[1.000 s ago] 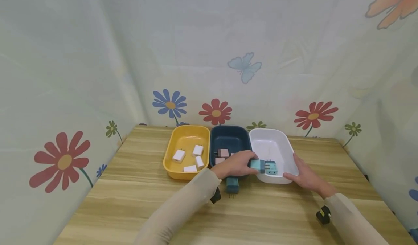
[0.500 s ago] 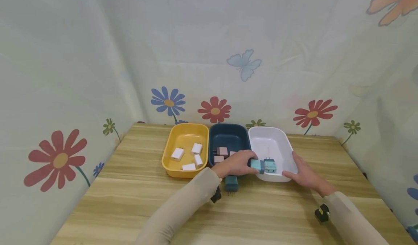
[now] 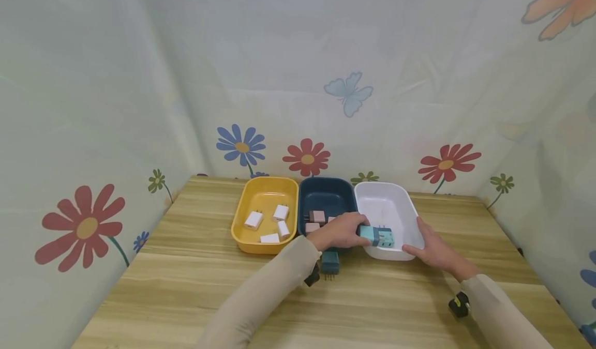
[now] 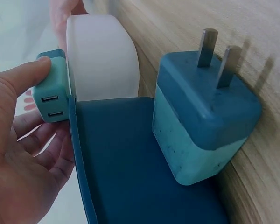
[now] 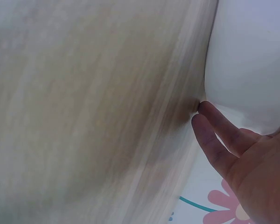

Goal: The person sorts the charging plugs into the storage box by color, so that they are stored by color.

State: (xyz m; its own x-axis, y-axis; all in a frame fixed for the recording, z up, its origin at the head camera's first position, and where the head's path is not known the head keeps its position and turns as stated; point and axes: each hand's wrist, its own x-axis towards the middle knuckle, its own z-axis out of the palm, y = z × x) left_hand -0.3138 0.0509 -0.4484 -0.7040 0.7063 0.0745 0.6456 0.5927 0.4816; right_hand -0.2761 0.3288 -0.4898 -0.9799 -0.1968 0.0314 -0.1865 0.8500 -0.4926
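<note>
My left hand pinches a teal two-port USB charger between thumb and fingers, at the left rim of the white bin. In the head view it overlaps a second teal charger inside that bin. My right hand grips the bin's front right corner, thumb at the front rim and fingers along the right outer wall. The right wrist view shows those fingertips low against the wall; the thumb is hidden there. A third teal charger, prongs out, stands just in front of the navy bin.
The yellow bin on the left holds several white chargers. Pinkish chargers lie in the navy bin, partly behind my left hand. All three bins stand side by side at the back of the wooden table, before a flowered curtain.
My left hand has moved slightly right with its charger, which now overlaps the charger in the white bin more closely. My right hand has stayed on the bin.
</note>
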